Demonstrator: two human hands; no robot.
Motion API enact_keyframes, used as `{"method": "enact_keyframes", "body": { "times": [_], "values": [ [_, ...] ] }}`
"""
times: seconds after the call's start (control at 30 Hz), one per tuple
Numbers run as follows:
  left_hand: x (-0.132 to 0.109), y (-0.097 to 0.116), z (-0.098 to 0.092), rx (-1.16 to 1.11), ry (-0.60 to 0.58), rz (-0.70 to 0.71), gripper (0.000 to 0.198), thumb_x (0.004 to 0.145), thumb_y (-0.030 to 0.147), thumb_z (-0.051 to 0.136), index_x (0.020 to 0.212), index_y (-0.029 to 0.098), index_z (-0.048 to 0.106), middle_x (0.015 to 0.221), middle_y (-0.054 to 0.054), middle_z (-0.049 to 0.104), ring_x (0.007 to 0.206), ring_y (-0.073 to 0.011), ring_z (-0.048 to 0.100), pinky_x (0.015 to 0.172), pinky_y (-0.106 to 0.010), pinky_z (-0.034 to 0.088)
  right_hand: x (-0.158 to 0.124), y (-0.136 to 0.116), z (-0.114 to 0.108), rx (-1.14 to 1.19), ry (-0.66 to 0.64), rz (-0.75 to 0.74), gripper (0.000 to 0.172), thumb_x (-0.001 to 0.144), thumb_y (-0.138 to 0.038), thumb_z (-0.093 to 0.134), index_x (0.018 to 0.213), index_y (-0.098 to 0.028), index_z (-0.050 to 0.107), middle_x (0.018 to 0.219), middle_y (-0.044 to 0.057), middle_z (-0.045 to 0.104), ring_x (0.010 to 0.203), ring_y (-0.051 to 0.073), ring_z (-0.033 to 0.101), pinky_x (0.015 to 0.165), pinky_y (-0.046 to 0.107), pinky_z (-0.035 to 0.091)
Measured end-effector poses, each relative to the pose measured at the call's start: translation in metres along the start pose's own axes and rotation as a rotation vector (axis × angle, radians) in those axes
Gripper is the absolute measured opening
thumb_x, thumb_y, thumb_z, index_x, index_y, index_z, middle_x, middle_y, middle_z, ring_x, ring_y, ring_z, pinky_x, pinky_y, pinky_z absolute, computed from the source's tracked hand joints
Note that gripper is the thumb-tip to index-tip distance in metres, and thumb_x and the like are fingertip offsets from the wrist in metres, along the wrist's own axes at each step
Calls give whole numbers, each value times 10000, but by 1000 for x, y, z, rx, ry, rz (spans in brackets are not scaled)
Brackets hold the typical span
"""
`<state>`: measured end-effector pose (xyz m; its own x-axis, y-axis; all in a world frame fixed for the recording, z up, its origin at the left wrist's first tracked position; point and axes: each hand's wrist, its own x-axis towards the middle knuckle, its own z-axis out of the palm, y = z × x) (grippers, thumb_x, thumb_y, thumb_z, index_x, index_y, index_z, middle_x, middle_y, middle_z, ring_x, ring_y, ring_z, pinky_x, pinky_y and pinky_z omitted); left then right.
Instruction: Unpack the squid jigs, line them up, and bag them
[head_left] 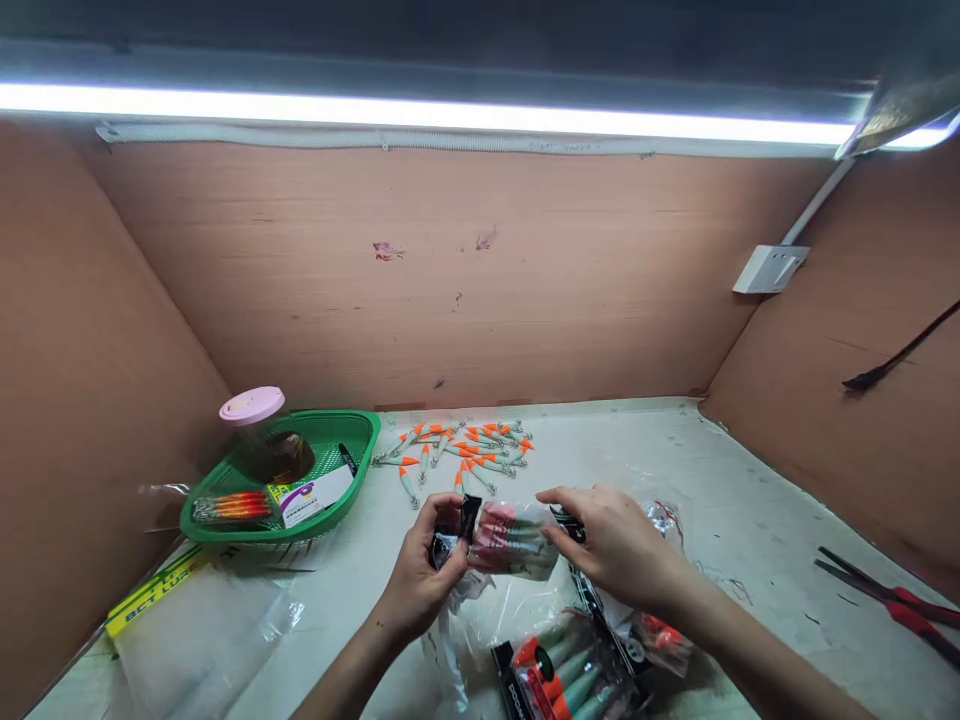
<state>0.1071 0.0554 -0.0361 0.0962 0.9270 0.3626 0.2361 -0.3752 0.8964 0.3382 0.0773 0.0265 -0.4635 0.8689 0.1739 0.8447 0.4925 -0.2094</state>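
My left hand [427, 565] is closed around the left end of a small clear packet of lures [514, 540] with a black header. Several pinkish and pale green lure bodies show through its plastic. At the packet's right end is my right hand [611, 540], thumb and index finger apart, the thumb tip touching the plastic. Something black shows between these fingers. Below the hands lies a larger packet of orange-and-green lures [570, 675] with black edging. A clear bag with orange pieces [660, 635] sits partly under my right forearm.
Loose orange-tipped lures [465, 445] lie near the back wall. A green basket [367, 440] at left holds a pink-lidded jar [255, 430], red-orange lures and a card. A clear bag with a yellow header [202, 620] lies in front. Red-handled scissors [896, 600] rest at right.
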Motion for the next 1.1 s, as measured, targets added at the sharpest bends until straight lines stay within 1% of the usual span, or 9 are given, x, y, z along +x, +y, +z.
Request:
{"method": "enact_keyframes", "body": {
  "times": [0.13,0.23,0.37,0.47,0.6,0.73,0.87,0.93,1.1],
  "values": [
    [-7,-11,6,-79,38,-33,278,805,259,517,1079,217,487,904,-25,563,846,-159,537,777,-259,434,-7,0,6,119,40,27,240,857,-323,484,983,-235,669,825,48,718,781,241,657,702,359,489],
    [-11,-16,10,-133,50,-58,290,801,269,532,1083,216,495,921,-31,560,868,-165,528,793,-264,430,-13,0,8,211,127,21,235,859,-353,472,934,-248,669,810,30,717,739,212,661,680,328,501],
    [-14,-9,14,-187,28,-86,279,796,250,534,1068,203,494,907,-31,545,854,-160,512,785,-264,418,-20,2,11,300,233,-2,221,854,-393,495,862,-252,665,798,9,721,703,182,667,632,273,511],
    [-15,-2,16,-221,-10,-104,286,781,225,533,1063,196,490,911,-33,542,847,-154,503,782,-263,406,-24,7,17,311,263,-14,219,850,-420,520,837,-253,661,798,10,721,694,177,669,608,247,514],
    [-15,2,20,-228,-51,-134,298,748,210,550,1038,188,486,905,-36,537,839,-154,489,785,-269,395,-29,15,23,285,237,6,225,857,-425,518,796,-253,650,806,23,717,716,186,672,619,240,519],
    [-18,-1,23,-261,-46,-166,301,742,216,558,1030,192,475,898,-35,524,838,-157,477,782,-274,391,-30,18,23,316,166,27,222,845,-442,528,824,-256,648,810,18,718,690,178,674,600,228,525],
    [-20,-4,25,-275,-55,-178,309,737,210,556,1034,185,473,879,-32,497,831,-156,466,775,-273,383,-28,16,20,310,148,45,238,825,-456,522,782,-253,639,701,2,698,573,167,643,527,234,499],
    [-21,-4,25,-278,-57,-182,307,734,210,556,1029,182,475,875,-30,485,833,-155,462,777,-273,379,-27,14,18,313,119,47,251,826,-457,507,743,-250,623,656,-2,677,544,162,624,505,235,483],
    [-20,-1,26,-313,-64,-207,307,715,203,562,1007,178,473,883,-30,484,829,-150,457,774,-263,369,-27,15,16,352,11,31,282,840,-461,463,729,-239,598,651,10,658,560,162,614,529,238,485]
  ]
}}
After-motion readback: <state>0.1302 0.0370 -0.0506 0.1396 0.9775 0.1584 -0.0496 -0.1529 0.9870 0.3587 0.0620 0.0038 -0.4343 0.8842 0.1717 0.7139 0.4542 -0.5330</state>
